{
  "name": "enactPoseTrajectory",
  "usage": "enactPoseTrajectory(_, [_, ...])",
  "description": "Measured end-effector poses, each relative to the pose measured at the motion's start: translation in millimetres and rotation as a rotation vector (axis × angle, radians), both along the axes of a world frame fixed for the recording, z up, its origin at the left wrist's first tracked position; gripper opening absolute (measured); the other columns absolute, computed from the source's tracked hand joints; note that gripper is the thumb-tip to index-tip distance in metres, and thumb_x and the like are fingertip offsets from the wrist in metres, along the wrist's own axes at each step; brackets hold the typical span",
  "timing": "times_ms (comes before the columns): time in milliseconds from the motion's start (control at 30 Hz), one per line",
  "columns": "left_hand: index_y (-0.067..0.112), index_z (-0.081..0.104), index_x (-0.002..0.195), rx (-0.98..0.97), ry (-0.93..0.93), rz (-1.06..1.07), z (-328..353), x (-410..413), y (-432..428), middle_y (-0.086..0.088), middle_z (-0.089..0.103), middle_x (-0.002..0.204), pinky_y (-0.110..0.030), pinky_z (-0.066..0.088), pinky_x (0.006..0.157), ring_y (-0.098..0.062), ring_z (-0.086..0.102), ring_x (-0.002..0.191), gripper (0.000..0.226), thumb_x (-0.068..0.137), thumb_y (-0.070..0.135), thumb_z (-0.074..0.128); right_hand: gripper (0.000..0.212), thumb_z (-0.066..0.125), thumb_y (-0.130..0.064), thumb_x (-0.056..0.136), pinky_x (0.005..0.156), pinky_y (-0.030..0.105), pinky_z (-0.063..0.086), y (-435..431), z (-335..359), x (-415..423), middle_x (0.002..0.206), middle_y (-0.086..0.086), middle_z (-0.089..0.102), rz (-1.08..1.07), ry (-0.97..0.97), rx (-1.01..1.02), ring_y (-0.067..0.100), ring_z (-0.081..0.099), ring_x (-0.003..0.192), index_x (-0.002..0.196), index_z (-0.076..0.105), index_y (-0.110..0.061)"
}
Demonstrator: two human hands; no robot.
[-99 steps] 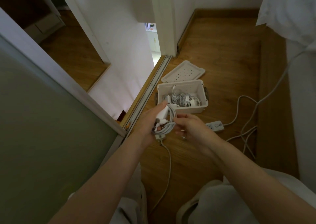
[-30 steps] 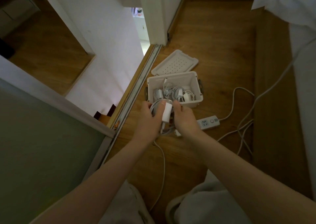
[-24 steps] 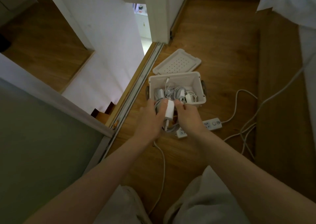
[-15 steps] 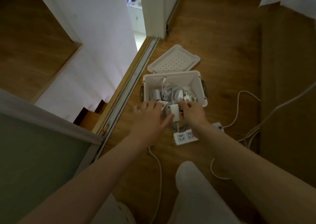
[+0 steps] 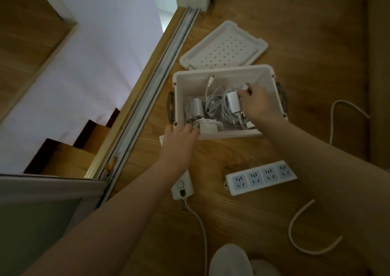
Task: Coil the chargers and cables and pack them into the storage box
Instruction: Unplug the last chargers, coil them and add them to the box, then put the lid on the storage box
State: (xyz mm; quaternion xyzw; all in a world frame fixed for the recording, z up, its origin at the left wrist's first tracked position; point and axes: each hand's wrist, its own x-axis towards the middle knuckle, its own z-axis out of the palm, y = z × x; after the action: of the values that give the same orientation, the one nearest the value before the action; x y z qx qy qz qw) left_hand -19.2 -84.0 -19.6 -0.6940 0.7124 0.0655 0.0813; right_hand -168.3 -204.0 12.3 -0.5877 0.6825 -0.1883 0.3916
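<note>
Wooden floor; right hand hides its pinch on charger; left hand flat on storage box.

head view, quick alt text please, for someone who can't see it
A right hand sets a coiled white charger into an open white storage box on a wooden floor; the left hand rests at its near rim. Its perforated lid lies behind, a power strip in front.

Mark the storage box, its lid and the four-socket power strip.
storage box [image 5: 221, 70]: head view, on its far rim.
lid [image 5: 223, 47]: head view, on the perforated middle panel.
power strip [image 5: 260, 176]: head view, on its socket face, between the middle sockets.
</note>
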Motion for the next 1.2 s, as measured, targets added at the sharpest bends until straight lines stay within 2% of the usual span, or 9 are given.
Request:
enactPoseTrajectory(133, [0.019,0.049,0.123,-0.042,0.006,-0.013,-15.5,1.9,-10.5,-0.001,0.057,0.118,-0.039,0.037,0.092,-0.024,0.051,0.111,0.033,0.091,0.011,0.048,0.029,0.045,-0.021,0.098,0.077,0.036,0.044,-16.6,-41.5,-1.0,0.106,0.017,0.062,0.026,0.009,0.089,0.03,0.057,0.096,0.108,0.061,0.001])
enactPoseTrajectory(233, [0.016,0.06,0.109,-0.115,0.028,-0.043,-23.5,5.4,-9.2,-0.003,0.064,0.1,-0.041,0.04,0.079,-0.026,0.058,0.091,0.032,0.079,0.004,0.061,0.032,0.045,-0.024,0.097,0.094,0.045,0.045,-22.3,-61.6,-8.9,0.116,0.021,0.06,0.08,0.09,0.165,0.035,0.056,0.106,0.112,0.06,0.001])
enactPoseTrajectory(300, [0.017,0.062,0.103,-0.139,0.037,-0.062,-29.2,6.1,-10.3,-0.002,0.064,0.093,-0.04,0.04,0.075,-0.026,0.059,0.084,0.036,0.071,0.001,0.068,0.033,0.046,-0.026,0.097,0.092,0.041,0.044,-26.6,-69.6,-14.9,0.115,0.02,0.061,0.125,0.168,0.177,0.035,0.055,0.107,0.113,0.059,-0.001])
enactPoseTrajectory(500, [0.021,0.061,0.1,-0.134,0.106,-0.116,-27.8,-29.9,-18.6,0.003,0.063,0.092,-0.039,0.036,0.077,-0.023,0.059,0.082,0.029,0.076,0.007,0.069,0.029,0.051,-0.016,0.094,0.094,0.044,0.045,-21.7,-77.3,-31.1,0.118,0.016,0.059,0.022,0.242,-0.04,0.031,0.055,0.11,0.122,0.05,-0.006])
enactPoseTrajectory(633, [0.024,0.051,0.107,-0.14,0.149,-0.125,-30.3,-56.5,-24.3,0.005,0.059,0.104,-0.037,0.028,0.081,-0.021,0.054,0.093,0.017,0.092,0.015,0.052,0.043,0.044,-0.011,0.097,0.103,0.035,0.035,-5.9,-77.6,-48.0,0.138,0.014,0.044,0.25,0.351,-0.171,0.027,0.04,0.128,0.139,0.035,-0.007])
enactPoseTrajectory(833, [0.024,0.055,0.113,-0.136,0.17,-0.214,-32.6,-53.7,-28.0,0.005,0.06,0.107,-0.035,0.032,0.08,-0.019,0.057,0.095,0.026,0.088,0.02,0.059,0.049,0.036,-0.018,0.1,0.107,0.035,0.032,-4.4,-77.0,-70.4,0.146,0.011,0.037,0.353,0.414,-0.091,0.024,0.035,0.134,0.147,0.023,-0.01])
enactPoseTrajectory(967, [0.02,0.066,0.096,-0.205,0.17,-0.409,-28.8,-32.4,-36.2,-0.002,0.063,0.093,-0.032,0.044,0.067,-0.019,0.059,0.081,0.02,0.077,0.028,0.067,0.039,0.039,-0.015,0.099,0.102,0.036,0.036,-8.1,-62.1,-62.4,0.136,0.011,0.044,0.453,0.541,-0.279,0.025,0.042,0.124,0.137,0.035,-0.008])
enactPoseTrajectory(1100, [0.015,0.06,0.109,-0.313,0.204,-0.168,-19.4,6.8,-62.4,-0.007,0.059,0.105,-0.037,0.045,0.081,-0.023,0.057,0.095,0.028,0.084,0.023,0.05,0.029,0.042,-0.009,0.097,0.091,0.033,0.043,-25.8,-38.5,-27.3,0.12,0.007,0.051,0.495,0.346,-0.491,0.02,0.048,0.107,0.125,0.047,-0.01])
enactPoseTrajectory(1200, [0.013,0.052,0.122,-0.236,0.199,0.096,-32.8,44.4,-84.1,-0.008,0.053,0.12,-0.041,0.039,0.094,-0.025,0.051,0.11,0.032,0.093,0.02,0.041,0.025,0.04,-0.01,0.097,0.089,0.037,0.045,-48.3,-35.1,7.2,0.118,0.007,0.053,0.51,0.207,-0.551,0.02,0.049,0.107,0.12,0.05,-0.009])
